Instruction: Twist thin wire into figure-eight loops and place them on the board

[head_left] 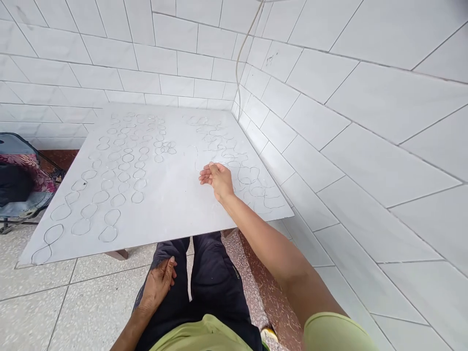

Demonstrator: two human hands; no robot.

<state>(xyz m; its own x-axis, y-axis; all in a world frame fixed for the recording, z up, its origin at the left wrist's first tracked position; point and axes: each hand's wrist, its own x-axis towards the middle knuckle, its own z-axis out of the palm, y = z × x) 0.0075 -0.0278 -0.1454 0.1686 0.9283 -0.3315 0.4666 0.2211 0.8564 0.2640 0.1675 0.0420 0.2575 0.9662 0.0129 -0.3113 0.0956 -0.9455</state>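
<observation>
A thin curved strand (197,155) lies on or just above the white tabletop (171,197), its near end beside the fingertips of the right hand (221,183); that hand's thumb and fingers are bent close to each other, though I cannot tell whether they pinch the strand. Beyond the hand, toward the right edge, loose wavy strands (250,179) lie scattered, some crossing one another. On the tabletop's left half, looped strands (124,162) are laid out in rows, many as figure-eights. The left hand (159,282) rests on the thigh of the dark trousers (223,285), fingers loosely curled; whether they close on anything I cannot tell. White tiled walls (365,122) meet behind the tabletop, a cable (239,58) runs down near their corner, and a chair (32,202) stands at the left
</observation>
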